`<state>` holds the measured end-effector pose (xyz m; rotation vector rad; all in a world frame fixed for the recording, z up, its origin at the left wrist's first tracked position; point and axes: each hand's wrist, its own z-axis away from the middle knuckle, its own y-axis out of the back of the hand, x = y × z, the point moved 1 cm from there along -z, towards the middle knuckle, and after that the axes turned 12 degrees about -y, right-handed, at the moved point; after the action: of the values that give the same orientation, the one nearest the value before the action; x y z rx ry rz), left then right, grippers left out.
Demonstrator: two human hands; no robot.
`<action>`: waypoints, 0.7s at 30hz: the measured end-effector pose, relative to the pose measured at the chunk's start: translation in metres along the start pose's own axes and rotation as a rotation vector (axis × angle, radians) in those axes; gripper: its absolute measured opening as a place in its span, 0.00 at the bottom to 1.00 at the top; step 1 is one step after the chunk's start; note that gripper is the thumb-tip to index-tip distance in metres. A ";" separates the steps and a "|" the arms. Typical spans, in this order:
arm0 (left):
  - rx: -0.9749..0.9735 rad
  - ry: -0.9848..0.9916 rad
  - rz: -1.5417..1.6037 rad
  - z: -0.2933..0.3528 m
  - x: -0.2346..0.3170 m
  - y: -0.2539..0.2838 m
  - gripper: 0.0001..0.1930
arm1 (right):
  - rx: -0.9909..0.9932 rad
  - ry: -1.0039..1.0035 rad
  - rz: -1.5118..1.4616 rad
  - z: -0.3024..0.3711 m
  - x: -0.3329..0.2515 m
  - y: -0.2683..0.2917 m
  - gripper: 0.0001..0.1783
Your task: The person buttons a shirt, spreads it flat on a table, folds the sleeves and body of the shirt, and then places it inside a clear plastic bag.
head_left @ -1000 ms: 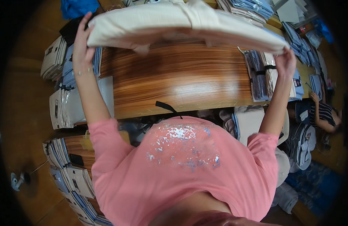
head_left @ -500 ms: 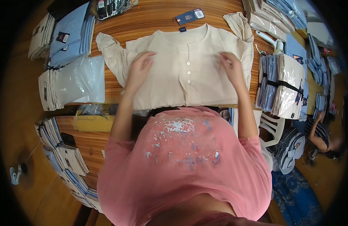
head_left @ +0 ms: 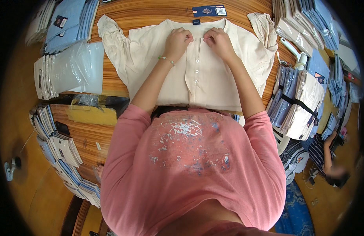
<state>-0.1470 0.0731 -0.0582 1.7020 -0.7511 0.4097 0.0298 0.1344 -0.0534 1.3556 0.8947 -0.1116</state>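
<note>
A cream buttoned shirt (head_left: 166,86) lies spread on the wooden table in front of me, its neckline at the far side and its sleeves out to both sides. My left hand (head_left: 179,42) pinches the fabric at the left edge of the front opening, just below the neckline. Opposite it, my right hand (head_left: 217,42) pinches the right edge of the same opening. A short gap parts the two hands. Several white buttons run down the placket below them. Beyond the neckline lies a dark blue hang tag (head_left: 209,11).
Blue folded shirts (head_left: 70,27) and clear plastic bags (head_left: 75,65) sit at the left. At the right are packed garments (head_left: 304,106), a white-handled tool (head_left: 292,49) and more stacks. Folded garments (head_left: 62,145) line a lower surface at left. Another person (head_left: 327,157) is at far right.
Both hands have come inward from the shirt's sides to the top of its front opening, and their fingers have closed on the fabric edges. The view has shifted slightly.
</note>
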 end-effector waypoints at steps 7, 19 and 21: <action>-0.041 0.040 0.015 -0.005 -0.003 -0.003 0.06 | -0.085 -0.076 0.003 -0.007 -0.002 -0.004 0.05; -0.128 0.098 0.035 -0.012 -0.012 -0.007 0.05 | -0.087 -0.100 0.015 -0.012 -0.002 -0.007 0.06; -0.127 0.100 0.014 -0.013 -0.011 -0.007 0.05 | -0.086 -0.113 0.009 -0.012 -0.004 -0.006 0.06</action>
<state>-0.1487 0.0892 -0.0673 1.5474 -0.7017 0.4441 0.0178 0.1415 -0.0555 1.2601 0.7899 -0.1401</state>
